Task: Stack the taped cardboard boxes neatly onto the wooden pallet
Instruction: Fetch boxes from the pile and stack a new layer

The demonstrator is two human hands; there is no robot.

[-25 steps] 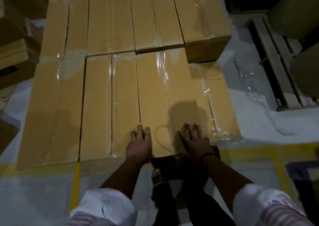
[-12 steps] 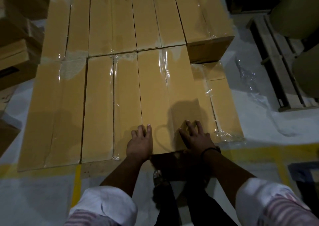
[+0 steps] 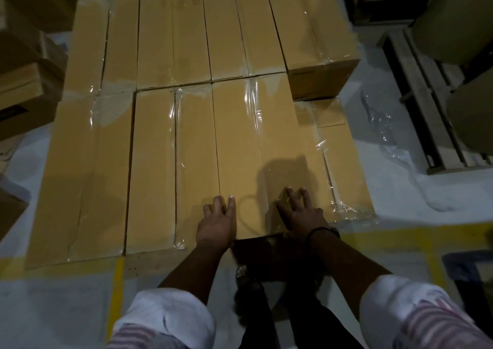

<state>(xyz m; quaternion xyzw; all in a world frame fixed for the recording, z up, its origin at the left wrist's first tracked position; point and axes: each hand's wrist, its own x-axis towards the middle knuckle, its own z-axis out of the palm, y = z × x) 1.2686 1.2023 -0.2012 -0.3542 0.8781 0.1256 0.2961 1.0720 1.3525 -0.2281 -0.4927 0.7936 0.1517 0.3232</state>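
Item: taped cardboard box (image 3: 253,140), centre of frame, in the near row of the top layer on the wooden pallet (image 3: 149,262).
Position: long side tight against the neighbouring box (image 3: 170,167) on its left, far end meeting the back row (image 3: 224,33).
Left hand (image 3: 216,224): flat on the box top at its near end, fingers straight, gripping nothing.
Right hand (image 3: 301,212): likewise flat and spread on the near end, next to the box's right edge.
Step, as judged: squaring the box into line with its row.
Risk one: glossy tape under the palms may let the hands slide instead of moving the box.
Risk two: too hard a shove could knock the back row out of line.
Risk three: the low box (image 3: 346,167) at right sits a level lower, so an offset to that side could leave the edge unsupported and tilting.
Surface: pale floor (image 3: 400,194) marked with yellow tape (image 3: 118,282).
Room: dim store; loose boxes (image 3: 24,87) at upper left, spare pallet (image 3: 424,114) and crumpled plastic film (image 3: 378,119) at right.
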